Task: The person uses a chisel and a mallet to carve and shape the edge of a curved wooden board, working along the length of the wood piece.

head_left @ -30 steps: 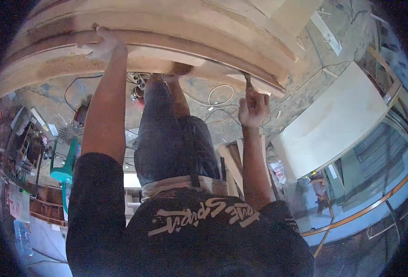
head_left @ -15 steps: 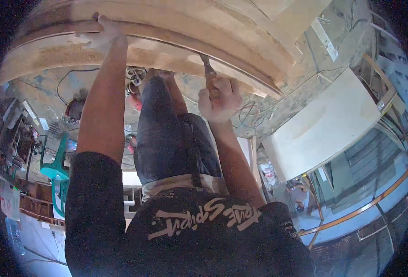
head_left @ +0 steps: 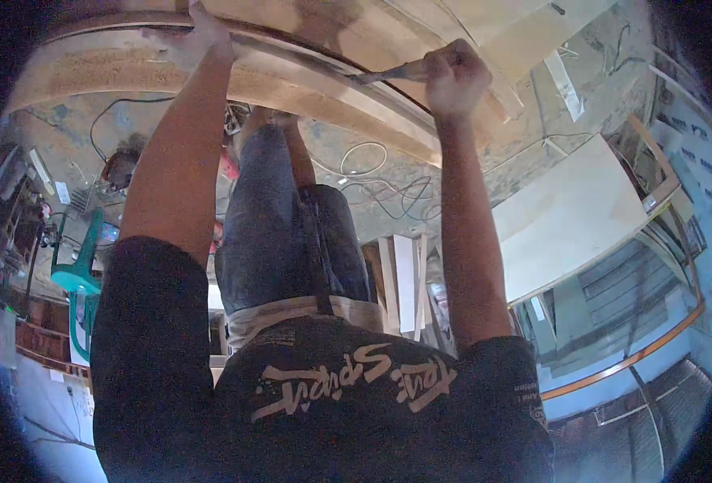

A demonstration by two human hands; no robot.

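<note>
**Head view: two hands working along a curved wooden piece**

Head camera is looking down over the person's dark printed shirt and denim shorts at a long curved wooden panel [head_left: 235, 76] that is arching across the top of the picture. The right hand [head_left: 455, 76] is closing its fingers in a fist around the handle of a slim tool [head_left: 388, 75], seemingly a chisel; its narrow metal end is pointing to the left and lying against the panel's upper edge. The left hand [head_left: 193, 36] is resting on the same panel, well apart from the right, with fingers spread flat over the wood; they are gripping nothing that I can make out. Both forearms are reaching straight up from the lower edge.

Below the panel, loose cables [head_left: 372, 181] are trailing over the concrete floor [head_left: 484, 161]. A large pale board [head_left: 569, 213] is lying to the right, narrow wooden strips [head_left: 404, 282] are standing near the person's legs, and a teal plastic stool [head_left: 78, 258] is sitting far left.
</note>
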